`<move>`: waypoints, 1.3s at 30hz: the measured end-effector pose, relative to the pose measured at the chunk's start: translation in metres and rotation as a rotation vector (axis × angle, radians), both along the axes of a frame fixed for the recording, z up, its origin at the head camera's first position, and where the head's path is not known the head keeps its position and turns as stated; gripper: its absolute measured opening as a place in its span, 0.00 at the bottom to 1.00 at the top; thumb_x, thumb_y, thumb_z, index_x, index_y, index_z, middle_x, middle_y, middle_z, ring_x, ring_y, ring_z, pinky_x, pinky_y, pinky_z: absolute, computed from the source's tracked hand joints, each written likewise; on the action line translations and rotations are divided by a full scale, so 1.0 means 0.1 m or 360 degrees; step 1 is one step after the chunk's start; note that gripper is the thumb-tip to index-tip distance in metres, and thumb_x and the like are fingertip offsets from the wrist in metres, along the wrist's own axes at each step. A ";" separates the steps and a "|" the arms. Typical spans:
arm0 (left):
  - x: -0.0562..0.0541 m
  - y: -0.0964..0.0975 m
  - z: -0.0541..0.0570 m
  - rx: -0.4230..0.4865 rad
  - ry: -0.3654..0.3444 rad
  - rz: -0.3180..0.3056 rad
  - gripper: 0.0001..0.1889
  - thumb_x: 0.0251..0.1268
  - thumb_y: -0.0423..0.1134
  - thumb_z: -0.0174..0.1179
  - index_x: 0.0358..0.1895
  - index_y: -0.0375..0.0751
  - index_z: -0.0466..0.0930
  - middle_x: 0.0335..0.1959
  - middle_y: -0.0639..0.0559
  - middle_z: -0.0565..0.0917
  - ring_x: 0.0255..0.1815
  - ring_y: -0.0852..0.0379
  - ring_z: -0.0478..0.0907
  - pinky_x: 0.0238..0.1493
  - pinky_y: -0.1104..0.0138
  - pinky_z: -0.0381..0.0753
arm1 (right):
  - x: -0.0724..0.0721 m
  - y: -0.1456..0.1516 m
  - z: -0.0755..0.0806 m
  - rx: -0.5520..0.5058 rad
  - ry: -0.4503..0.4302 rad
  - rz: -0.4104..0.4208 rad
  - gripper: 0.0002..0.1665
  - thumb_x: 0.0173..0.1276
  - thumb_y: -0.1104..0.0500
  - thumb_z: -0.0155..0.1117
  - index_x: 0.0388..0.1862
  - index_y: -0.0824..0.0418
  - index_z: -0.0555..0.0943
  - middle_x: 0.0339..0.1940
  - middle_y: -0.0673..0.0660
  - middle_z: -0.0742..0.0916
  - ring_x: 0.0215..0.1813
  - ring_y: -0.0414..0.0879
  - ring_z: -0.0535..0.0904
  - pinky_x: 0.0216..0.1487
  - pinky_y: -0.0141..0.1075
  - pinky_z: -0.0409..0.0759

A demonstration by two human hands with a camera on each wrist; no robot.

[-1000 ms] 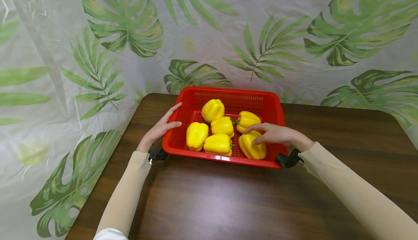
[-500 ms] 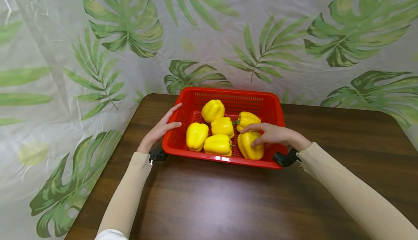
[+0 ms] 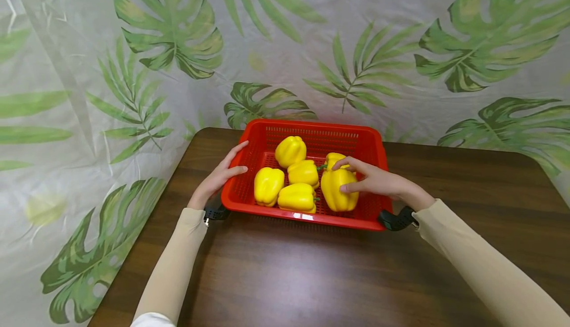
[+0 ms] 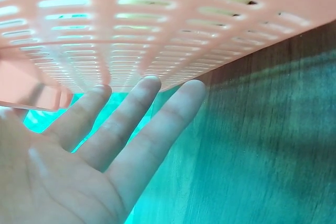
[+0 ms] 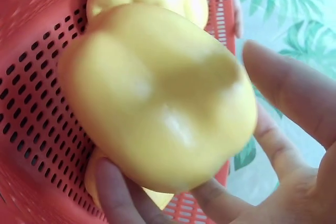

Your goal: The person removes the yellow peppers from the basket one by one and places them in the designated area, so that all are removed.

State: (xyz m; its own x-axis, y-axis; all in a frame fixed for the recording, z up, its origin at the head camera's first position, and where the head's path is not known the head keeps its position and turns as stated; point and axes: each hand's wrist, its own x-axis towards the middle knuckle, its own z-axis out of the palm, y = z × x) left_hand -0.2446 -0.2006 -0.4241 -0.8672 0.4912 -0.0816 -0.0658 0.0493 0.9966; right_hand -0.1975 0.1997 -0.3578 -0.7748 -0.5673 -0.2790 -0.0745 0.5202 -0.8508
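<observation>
My right hand (image 3: 378,181) holds a yellow bell pepper (image 3: 336,196) inside the red plastic basket (image 3: 347,222), near its right end. Thumb and fingers lie round the pepper's sides, and it overlaps another yellow bell pepper (image 3: 333,160) behind it. In the right wrist view the held bell pepper (image 5: 157,98) fills the middle, fingertips against its lower edge. At the basket's left side is my left hand (image 3: 215,178), its fingers extended along the outside of the slotted wall (image 4: 126,40) and the thumb at the rim.
Several more yellow bell peppers (image 3: 303,173) lie in the left and middle of the basket. It stands near the back edge of a dark wooden table (image 3: 285,272). Behind hangs a pale curtain (image 3: 276,60) printed with green leaves.
The right hand has taken hold of the front right bell pepper, shifting it slightly left and raising it so that it covers more of the one behind. The left hand has stayed put.
</observation>
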 end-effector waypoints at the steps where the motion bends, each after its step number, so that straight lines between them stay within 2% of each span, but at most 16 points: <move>1: 0.00 0.00 0.00 0.0001 0.0005 -0.0001 0.37 0.70 0.32 0.50 0.76 0.55 0.44 0.70 0.39 0.55 0.62 0.33 0.65 0.52 0.48 0.75 | 0.00 0.00 0.00 -0.0017 0.0013 -0.0014 0.31 0.66 0.54 0.64 0.63 0.59 0.63 0.65 0.65 0.66 0.66 0.64 0.57 0.54 0.50 0.73; 6: 0.00 0.01 0.00 -0.0010 0.0023 0.0005 0.36 0.70 0.32 0.50 0.76 0.54 0.45 0.70 0.39 0.56 0.62 0.33 0.65 0.52 0.48 0.76 | 0.02 0.04 0.00 -0.0172 -0.0009 -0.0073 0.30 0.67 0.57 0.62 0.62 0.60 0.60 0.61 0.65 0.65 0.60 0.61 0.63 0.51 0.45 0.76; 10: 0.00 0.02 -0.01 -0.0018 0.0030 0.0009 0.36 0.70 0.32 0.50 0.76 0.55 0.45 0.69 0.39 0.56 0.62 0.33 0.66 0.51 0.49 0.77 | 0.03 0.09 0.01 -0.0248 -0.0022 -0.0129 0.29 0.69 0.58 0.61 0.63 0.59 0.59 0.62 0.66 0.64 0.54 0.60 0.70 0.50 0.45 0.77; 13: 0.00 0.02 -0.02 -0.0020 0.0034 0.0011 0.36 0.70 0.32 0.50 0.76 0.55 0.45 0.69 0.39 0.57 0.61 0.33 0.66 0.51 0.50 0.77 | 0.04 0.14 0.05 -0.0301 -0.0024 -0.0161 0.29 0.70 0.57 0.59 0.65 0.59 0.59 0.64 0.67 0.63 0.55 0.61 0.70 0.51 0.47 0.77; 18: 0.00 0.01 -0.02 -0.0018 0.0036 0.0014 0.36 0.70 0.32 0.50 0.76 0.54 0.45 0.69 0.38 0.56 0.61 0.34 0.66 0.51 0.50 0.77 | 0.05 0.22 0.09 -0.0391 -0.0054 -0.0225 0.30 0.70 0.56 0.59 0.66 0.58 0.59 0.65 0.67 0.64 0.58 0.61 0.68 0.52 0.45 0.78; 28: 0.01 0.00 -0.02 -0.0017 0.0021 0.0025 0.35 0.70 0.32 0.50 0.76 0.55 0.46 0.70 0.40 0.55 0.62 0.34 0.66 0.52 0.50 0.76 | 0.11 0.40 0.13 -0.0614 -0.0051 -0.0263 0.27 0.75 0.59 0.51 0.70 0.56 0.58 0.65 0.66 0.64 0.56 0.52 0.74 0.52 0.39 0.78; 39: 0.00 0.00 -0.03 0.0016 0.0022 0.0025 0.36 0.70 0.31 0.49 0.76 0.54 0.46 0.70 0.39 0.55 0.62 0.33 0.65 0.51 0.49 0.76 | 0.14 0.60 0.14 -0.0646 0.0016 -0.0346 0.25 0.77 0.57 0.47 0.71 0.54 0.58 0.63 0.61 0.65 0.55 0.47 0.74 0.53 0.35 0.77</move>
